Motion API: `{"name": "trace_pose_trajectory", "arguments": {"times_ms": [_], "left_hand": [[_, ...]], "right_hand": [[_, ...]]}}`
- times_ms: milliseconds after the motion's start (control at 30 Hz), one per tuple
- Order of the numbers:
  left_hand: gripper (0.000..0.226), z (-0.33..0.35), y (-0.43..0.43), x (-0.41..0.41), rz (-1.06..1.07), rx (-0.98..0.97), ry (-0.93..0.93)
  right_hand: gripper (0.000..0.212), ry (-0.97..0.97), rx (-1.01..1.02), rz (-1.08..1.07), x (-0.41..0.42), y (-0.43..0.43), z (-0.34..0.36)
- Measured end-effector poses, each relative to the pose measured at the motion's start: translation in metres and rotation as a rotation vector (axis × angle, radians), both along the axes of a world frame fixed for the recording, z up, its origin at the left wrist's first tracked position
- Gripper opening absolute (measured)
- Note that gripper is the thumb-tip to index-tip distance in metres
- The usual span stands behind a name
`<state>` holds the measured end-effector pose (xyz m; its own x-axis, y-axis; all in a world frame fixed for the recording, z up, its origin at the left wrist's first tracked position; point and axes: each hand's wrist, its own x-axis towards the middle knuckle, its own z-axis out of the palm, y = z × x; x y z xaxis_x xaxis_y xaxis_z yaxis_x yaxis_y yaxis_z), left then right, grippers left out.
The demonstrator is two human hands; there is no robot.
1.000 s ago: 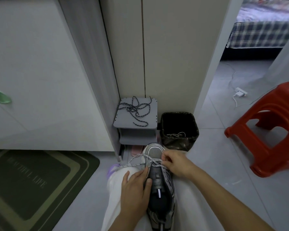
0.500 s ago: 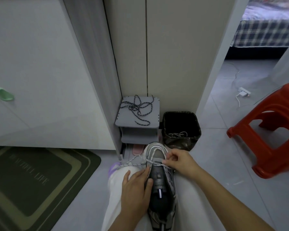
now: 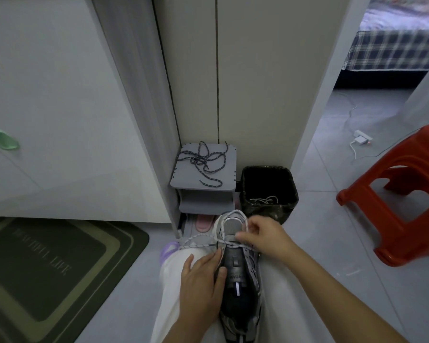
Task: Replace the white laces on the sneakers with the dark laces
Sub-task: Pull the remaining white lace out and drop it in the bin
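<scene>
Dim, flat indoor light, brighter at upper right; soft shadows; edges bend, slight blur throughout.

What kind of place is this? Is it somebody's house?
Most likely the entryway or hall of a home. A small grey plastic shoe rack stands in the corner, a dark green rectangular doormat lies nearby, and a bed with a plaid cover shows in the next room.

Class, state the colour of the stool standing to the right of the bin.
The stool is red, best seen in the head view, beside the black bin.
</scene>
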<state>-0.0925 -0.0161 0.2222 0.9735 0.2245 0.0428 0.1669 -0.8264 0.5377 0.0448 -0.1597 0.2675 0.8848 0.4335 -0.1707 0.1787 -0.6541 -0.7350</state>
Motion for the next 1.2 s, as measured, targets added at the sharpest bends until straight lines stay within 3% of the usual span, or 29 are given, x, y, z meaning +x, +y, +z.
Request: {"name": "trace_pose_trajectory", "arguments": {"times_ms": [133,300,467,533,667,733,900,1000,1067,1200], "left_hand": [[0.065,0.000,0.000,0.000,0.011,0.021,0.000],[0.068,0.004,-0.001,-0.001,0.006,0.019,0.012],[0.066,0.002,-0.001,-0.001,0.012,0.004,0.004],[0.064,0.000,0.000,-0.001,0.015,0.004,-0.003],[0.063,-0.001,0.001,0.000,0.013,0.011,-0.001],[0.065,-0.001,0.000,0.000,0.016,0.019,0.006],[0.065,0.001,-0.001,-0.001,0.016,0.021,0.005],[0.065,0.001,-0.001,-0.001,0.016,0.014,0.007],[0.064,0.001,-0.001,-0.001,0.018,0.017,0.004],[0.064,0.001,0.000,-0.001,0.018,0.010,-0.009]], "right_hand": [[0.020,0.051,0.125,-0.031,-0.011,-0.011,-0.022],[0.020,0.036,0.109,-0.093,-0.008,-0.011,-0.016],[0.019,-0.054,0.377,-0.349,0.035,-0.008,0.031],[0.015,-0.027,0.426,-0.327,0.042,-0.010,0.035],[0.012,0.138,0.188,-0.082,0.018,-0.015,0.006],[0.014,0.182,0.169,-0.030,0.001,-0.014,-0.006],[0.016,0.050,0.165,-0.116,-0.007,-0.010,-0.019],[0.016,0.088,0.461,-0.349,0.017,-0.013,0.001],[0.017,0.045,0.551,-0.412,0.033,-0.019,0.017],[0.011,0.136,0.283,-0.105,0.024,-0.022,0.013]]}}
